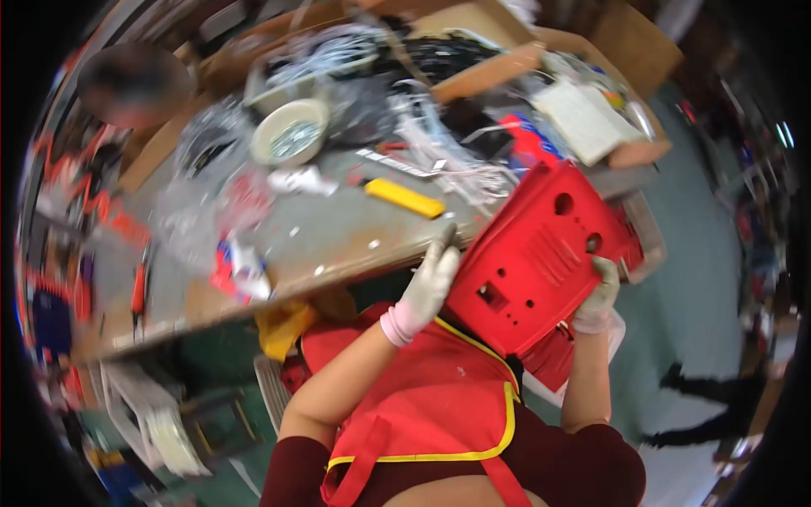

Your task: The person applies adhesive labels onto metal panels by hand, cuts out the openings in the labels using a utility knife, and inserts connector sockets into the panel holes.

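A red plastic panel [549, 253] with round holes, a square cutout and a row of slots is tilted up in front of me, above the front edge of the bench. Gripped along its right side is the panel, by my gloved right hand [598, 300], with the fingers partly hidden behind it. My left hand [429, 287], in a white glove with a pink cuff, is beside the panel's left edge, fingers stretched upward. Whether it touches the edge I cannot tell. Below the panel, more red plastic parts [553, 359] lie in a white bin [612, 338].
On the grey workbench [338, 232] lie a yellow-handled tool [404, 198], a white bowl of small metal pieces [291, 133] and plastic bags [211, 144]. Cardboard boxes [490, 72] with cables line the back. An orange-handled tool [138, 291] is at left. Another person [135, 84] is across the bench.
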